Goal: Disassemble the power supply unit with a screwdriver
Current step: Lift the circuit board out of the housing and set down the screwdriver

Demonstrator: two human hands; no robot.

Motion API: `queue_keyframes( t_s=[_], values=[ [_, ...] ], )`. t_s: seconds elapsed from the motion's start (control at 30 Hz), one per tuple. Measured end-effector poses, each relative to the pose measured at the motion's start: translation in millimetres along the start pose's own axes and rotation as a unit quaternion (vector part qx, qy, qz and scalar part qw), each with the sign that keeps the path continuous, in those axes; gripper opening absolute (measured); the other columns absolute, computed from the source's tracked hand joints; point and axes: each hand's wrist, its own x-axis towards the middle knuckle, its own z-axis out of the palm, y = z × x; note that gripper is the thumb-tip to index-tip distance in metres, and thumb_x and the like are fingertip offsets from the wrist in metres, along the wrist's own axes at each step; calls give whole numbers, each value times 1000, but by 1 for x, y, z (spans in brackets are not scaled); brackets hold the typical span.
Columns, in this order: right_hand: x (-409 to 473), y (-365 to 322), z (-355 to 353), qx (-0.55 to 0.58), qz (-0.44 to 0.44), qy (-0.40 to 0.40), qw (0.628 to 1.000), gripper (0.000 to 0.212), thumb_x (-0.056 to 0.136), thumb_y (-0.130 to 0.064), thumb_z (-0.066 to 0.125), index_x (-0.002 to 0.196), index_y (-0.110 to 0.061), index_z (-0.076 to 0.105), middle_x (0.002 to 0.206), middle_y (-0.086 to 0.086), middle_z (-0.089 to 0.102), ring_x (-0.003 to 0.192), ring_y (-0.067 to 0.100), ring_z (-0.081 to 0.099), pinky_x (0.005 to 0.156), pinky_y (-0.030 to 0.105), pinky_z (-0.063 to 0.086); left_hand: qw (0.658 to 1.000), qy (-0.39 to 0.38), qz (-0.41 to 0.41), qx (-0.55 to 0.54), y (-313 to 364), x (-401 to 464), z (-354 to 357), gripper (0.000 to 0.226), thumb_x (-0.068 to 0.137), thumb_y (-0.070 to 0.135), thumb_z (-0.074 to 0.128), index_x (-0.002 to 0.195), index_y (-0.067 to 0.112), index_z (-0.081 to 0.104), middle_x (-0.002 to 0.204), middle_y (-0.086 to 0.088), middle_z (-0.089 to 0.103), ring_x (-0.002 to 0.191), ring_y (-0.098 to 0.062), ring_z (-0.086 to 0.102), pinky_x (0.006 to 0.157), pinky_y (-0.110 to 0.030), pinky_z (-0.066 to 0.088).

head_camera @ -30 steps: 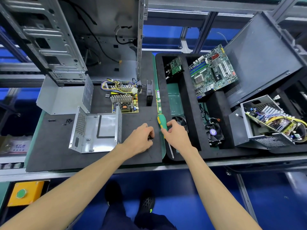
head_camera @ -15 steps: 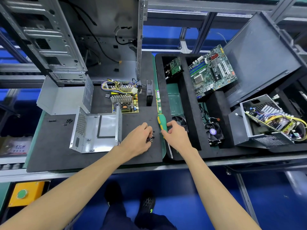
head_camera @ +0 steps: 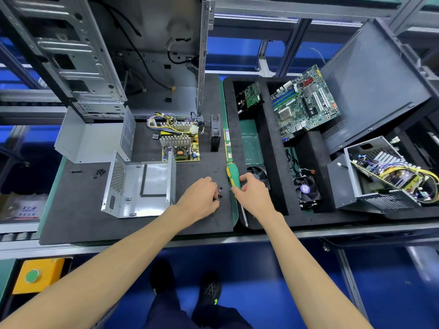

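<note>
The power supply lies in parts on the black mat (head_camera: 78, 222): an empty metal base (head_camera: 140, 184), its bent cover (head_camera: 92, 138) behind, and the circuit board (head_camera: 180, 146) with heat sinks and wires. My left hand (head_camera: 199, 198) rests on the mat with its fingers curled over a few small black screws (head_camera: 219, 194). My right hand (head_camera: 251, 195) pinches the green-and-yellow screwdriver (head_camera: 232, 176), which lies at the mat's right edge with its shaft pointing toward me.
More screws (head_camera: 98, 173) lie left of the base. A fan (head_camera: 215, 132) and a RAM stick (head_camera: 228, 144) sit behind the screwdriver. The foam tray (head_camera: 278, 186) on the right holds a motherboard (head_camera: 304, 103), fans and another power supply (head_camera: 384, 174). A PC case (head_camera: 99, 55) stands behind.
My left hand's fingers have shifted slightly over the small screws, which now show beside the fingertips. The right hand stays on the screwdriver.
</note>
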Motion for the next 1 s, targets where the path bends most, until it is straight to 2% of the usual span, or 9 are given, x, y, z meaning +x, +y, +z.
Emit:
queue_keyframes(
  t_s=[0.17, 0.27, 0.33, 0.47, 0.6, 0.67, 0.8, 0.9, 1.0],
  values=[
    [1, 0, 0, 3, -1, 2, 1000, 36, 97, -32, 66, 127, -15, 55, 84, 2, 69, 76, 15, 67, 70, 34, 55, 999, -29, -24, -19, 4, 1, -1, 13, 85, 20, 69, 76, 21, 59, 91, -3, 64, 89, -20, 63, 79, -30, 52],
    [1, 1, 0, 1, -3, 4, 1000, 36, 97, -32, 67, 127, -15, 55, 84, 2, 69, 76, 15, 67, 70, 35, 55, 1000, -26, -7, -6, 4, 1, -1, 5, 85, 19, 67, 82, 16, 66, 93, -3, 61, 94, -21, 62, 82, -34, 53],
    [1, 1, 0, 0, -5, 5, 1000, 36, 97, -31, 67, 127, -14, 56, 85, 3, 69, 78, 16, 67, 71, 36, 56, 1000, -28, 5, 12, 4, 1, -1, 9, 86, 20, 65, 88, 12, 69, 97, -5, 61, 96, -22, 60, 81, -34, 52],
    [0, 0, 0, -2, -2, 3, 1000, 36, 97, -31, 67, 126, -15, 56, 86, 3, 69, 78, 16, 67, 71, 36, 55, 997, -60, 8, 41, 7, -1, 0, 14, 81, 23, 64, 81, 10, 65, 96, -6, 58, 92, -23, 55, 73, -35, 50],
    [2, 0, 0, -9, -3, 8, 1000, 36, 96, -31, 68, 126, -14, 57, 84, 2, 67, 71, 12, 62, 58, 28, 46, 992, -100, 15, 72, 9, -3, 2, 19, 76, 30, 67, 72, 17, 53, 87, -3, 53, 82, -19, 48, 64, -34, 43],
    [2, 0, 0, -9, -5, 8, 1000, 36, 96, -30, 68, 126, -14, 57, 85, 2, 67, 70, 10, 61, 55, 25, 43, 991, -115, 11, 70, 8, -2, 1, 21, 75, 31, 69, 71, 15, 57, 85, -3, 55, 82, -20, 52, 65, -36, 48],
    [3, -1, -2, -5, -4, 1, 1000, 36, 96, -30, 69, 126, -14, 57, 85, 4, 68, 75, 15, 66, 64, 31, 51, 987, -151, 1, 56, 6, 2, -3, 22, 75, 29, 70, 74, 7, 71, 83, -9, 66, 81, -25, 63, 73, -42, 57],
    [3, -1, -2, -6, -6, -3, 1000, 36, 96, -30, 69, 125, -14, 57, 83, 3, 68, 75, 15, 66, 65, 31, 52, 982, -189, -16, 20, 4, 6, -7, 16, 76, 24, 72, 73, 9, 72, 76, -7, 72, 76, -23, 67, 70, -34, 57],
    [3, -1, -4, -11, -6, -10, 1000, 35, 96, -31, 69, 124, -15, 56, 84, 3, 70, 77, 16, 67, 67, 32, 53, 977, -214, -14, 8, 3, 8, -11, 14, 77, 20, 73, 66, 16, 66, 74, -3, 73, 72, -17, 66, 67, -28, 52]
  ],
)
